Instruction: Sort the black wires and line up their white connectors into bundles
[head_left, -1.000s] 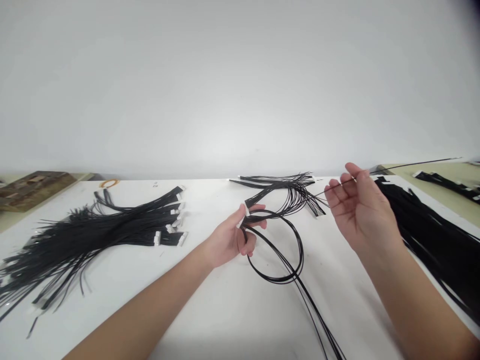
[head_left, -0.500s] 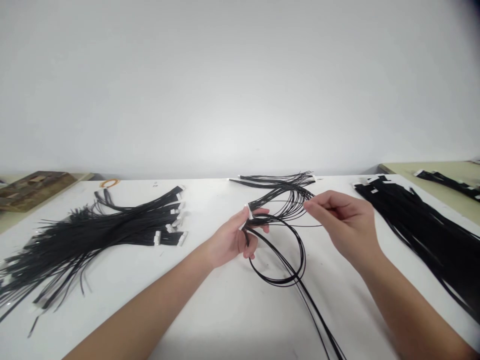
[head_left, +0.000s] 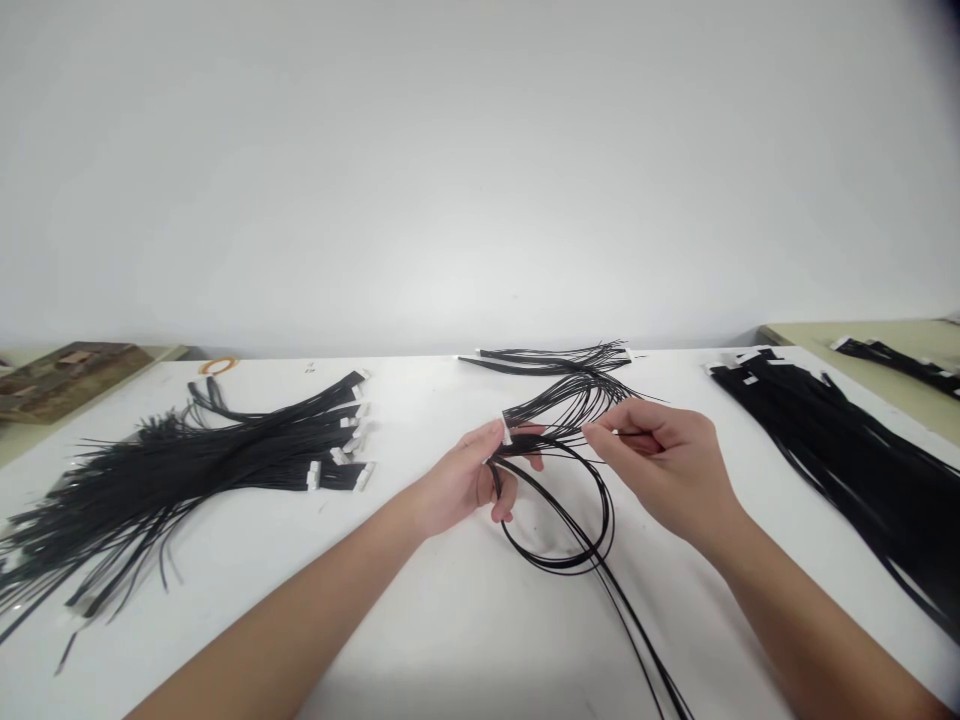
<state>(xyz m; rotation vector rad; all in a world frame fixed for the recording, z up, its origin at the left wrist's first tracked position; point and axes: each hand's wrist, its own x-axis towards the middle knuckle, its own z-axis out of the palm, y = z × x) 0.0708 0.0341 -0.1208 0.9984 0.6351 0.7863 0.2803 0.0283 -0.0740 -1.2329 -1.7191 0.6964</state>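
My left hand is closed on the white connector of a black wire harness, thumb on top and fingers beneath. From that connector black wires fan up and right, while others bend into a loop below my hand and trail off the bottom edge. To the right, my right hand pinches a thin black wire between thumb and forefinger, close to the fanned strands. A short length of this wire shows inside its curled fingers. The wire's tip is too small to make out.
Left on the white table lies a pile of black wire bundles with white connectors. Another thick black bundle lies at the right. Behind my hands are more loose harnesses. An orange ring sits near the back left.
My right hand has moved left and slightly down, nearer to the connector, with the wire in its pinch. My left hand and the connector have shifted slightly right.
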